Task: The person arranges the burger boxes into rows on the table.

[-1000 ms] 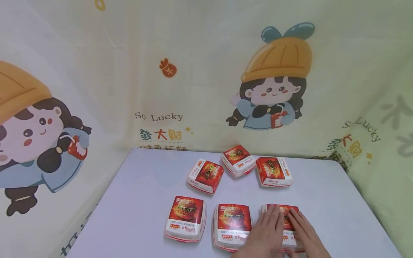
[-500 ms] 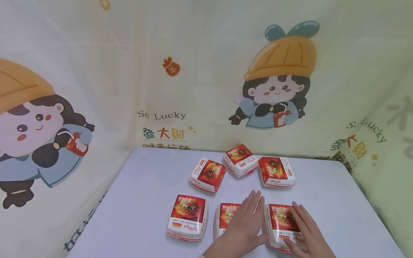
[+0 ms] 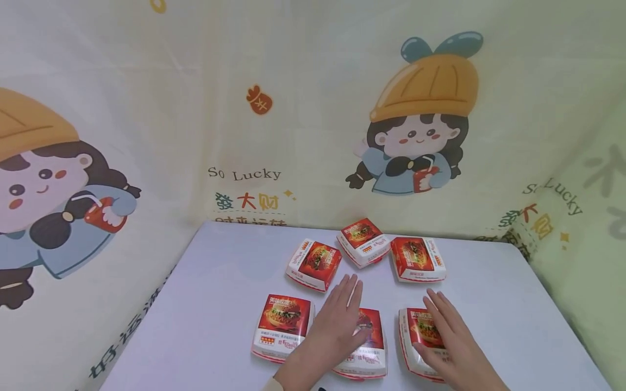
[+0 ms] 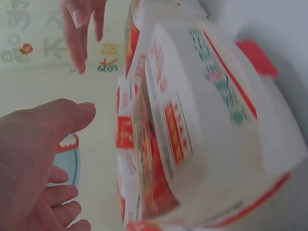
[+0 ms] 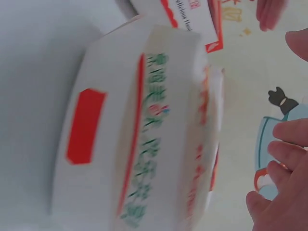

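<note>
Above the middle front burger box (image 3: 373, 361) is my left hand (image 3: 332, 331), its fingers straight and spread forward, and it hides part of that box. My right hand (image 3: 455, 345) hovers at the right front burger box (image 3: 409, 347), fingers extended and covering its right side. In the left wrist view, my left hand (image 4: 38, 154) stands apart from a white-sided box (image 4: 216, 125), thumb extended. The right wrist view likewise has my right hand (image 5: 288, 178) apart from a box (image 5: 130, 144) with green lettering. Neither hand holds anything.
A third front box (image 3: 283, 320) sits left of the middle one. Behind, three more burger boxes, left (image 3: 315, 265), centre (image 3: 363, 241) and right (image 3: 418, 259), form a loose arc on the white table (image 3: 205, 304). A printed cloth (image 3: 313, 125) hangs behind the table.
My left hand has gone left from the right front box to over the middle front one. The right hand has stayed near the right front box, which is now less covered. The boxes look unmoved.
</note>
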Motion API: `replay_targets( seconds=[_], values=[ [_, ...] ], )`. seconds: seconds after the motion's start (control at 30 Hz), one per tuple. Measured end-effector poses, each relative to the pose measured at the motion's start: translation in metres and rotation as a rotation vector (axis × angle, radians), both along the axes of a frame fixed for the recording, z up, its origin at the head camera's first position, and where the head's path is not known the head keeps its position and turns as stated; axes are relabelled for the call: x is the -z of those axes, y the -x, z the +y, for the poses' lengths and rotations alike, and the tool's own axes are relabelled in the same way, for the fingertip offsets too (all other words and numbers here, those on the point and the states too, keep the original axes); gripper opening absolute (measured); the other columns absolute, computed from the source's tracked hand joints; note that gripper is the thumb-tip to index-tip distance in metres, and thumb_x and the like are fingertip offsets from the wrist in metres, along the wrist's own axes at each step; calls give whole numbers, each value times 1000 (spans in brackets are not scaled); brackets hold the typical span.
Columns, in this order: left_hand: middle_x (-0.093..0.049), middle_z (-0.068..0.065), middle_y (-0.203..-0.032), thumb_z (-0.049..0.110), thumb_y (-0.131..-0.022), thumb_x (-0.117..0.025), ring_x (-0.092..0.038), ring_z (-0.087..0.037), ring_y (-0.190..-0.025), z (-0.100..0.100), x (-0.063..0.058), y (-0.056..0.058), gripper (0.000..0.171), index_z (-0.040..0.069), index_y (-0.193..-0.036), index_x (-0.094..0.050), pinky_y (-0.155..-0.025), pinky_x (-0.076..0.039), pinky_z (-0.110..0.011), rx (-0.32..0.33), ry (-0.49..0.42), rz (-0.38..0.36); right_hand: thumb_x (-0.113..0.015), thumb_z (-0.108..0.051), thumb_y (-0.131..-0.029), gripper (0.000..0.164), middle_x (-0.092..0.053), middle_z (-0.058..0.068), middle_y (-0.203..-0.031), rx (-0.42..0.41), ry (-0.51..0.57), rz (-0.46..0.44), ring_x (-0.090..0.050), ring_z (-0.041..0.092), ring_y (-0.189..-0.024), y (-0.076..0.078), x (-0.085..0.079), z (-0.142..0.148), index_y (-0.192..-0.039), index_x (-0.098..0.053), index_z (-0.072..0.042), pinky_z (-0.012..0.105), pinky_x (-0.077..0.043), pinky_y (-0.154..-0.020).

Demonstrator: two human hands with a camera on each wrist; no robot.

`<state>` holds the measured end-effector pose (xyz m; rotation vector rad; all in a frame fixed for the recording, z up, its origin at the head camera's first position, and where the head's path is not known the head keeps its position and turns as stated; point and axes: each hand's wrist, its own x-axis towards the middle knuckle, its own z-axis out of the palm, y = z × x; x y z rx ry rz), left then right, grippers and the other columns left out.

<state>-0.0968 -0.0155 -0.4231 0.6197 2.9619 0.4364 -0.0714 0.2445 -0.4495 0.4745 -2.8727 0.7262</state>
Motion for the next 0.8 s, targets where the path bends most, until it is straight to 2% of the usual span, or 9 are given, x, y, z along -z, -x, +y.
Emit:
replay_targets(
  seconds=[0.03, 0.07, 0.1, 0.27, 0.57, 0.8],
  values=[
    [-18, -5, -167, 50, -93, -64, -12, -23, -156, -4, -1, 1, 89, 12, -159, -18, -123, -26, -43, -13, -2, -9, -76, -45, -83, 95, -23, 5, -163, 5, -7, -24, -15, 25, -150, 1, -3, -2, -158, -24, -20, 70, -39, -104],
    [-17, -5, -167, 50, -93, -64, -12, -24, -156, -8, -1, 3, 89, 12, -159, -18, -123, -26, -43, -22, 5, -11, -76, -47, -82, 96, -23, 7, -162, 8, -10, -41, -17, 29, -148, 2, -5, -4, -158, -24, -19, 70, -39, -104],
    [-18, -5, -167, 50, -93, -64, -13, -24, -155, -11, -1, 4, 90, 12, -159, -18, -123, -27, -44, -31, 7, -11, -76, -48, -82, 98, -24, 10, -161, 7, -18, -51, -18, 32, -147, 3, -8, -6, -158, -24, -17, 73, -42, -96],
    [-19, -8, -166, 45, -91, -68, -15, -26, -155, -30, -6, 10, 92, 9, -159, -18, -122, -28, -45, -57, -3, 19, -77, -49, -80, 100, -25, 14, -160, -3, -36, -65, -22, 36, -143, 8, -15, -16, -158, -24, -15, 74, -39, -98],
    [-19, -9, -166, 39, -90, -71, -16, -27, -154, -56, -11, 18, 90, 9, -158, -21, -121, -31, -45, -106, -3, 64, -77, -44, -82, 96, -25, 10, -162, -42, -36, 26, -25, 35, -145, 18, -21, -31, -158, -24, -18, 71, -41, -100],
    [-25, -11, -163, 39, -88, -74, -22, -29, -152, -67, -11, 21, 89, 9, -157, -25, -118, -36, -45, -117, 34, 124, -73, -51, -83, 95, -23, 8, -164, -65, -42, 2, -23, 35, -148, 25, -27, -44, -157, -27, -15, 68, -39, -106]
  ],
)
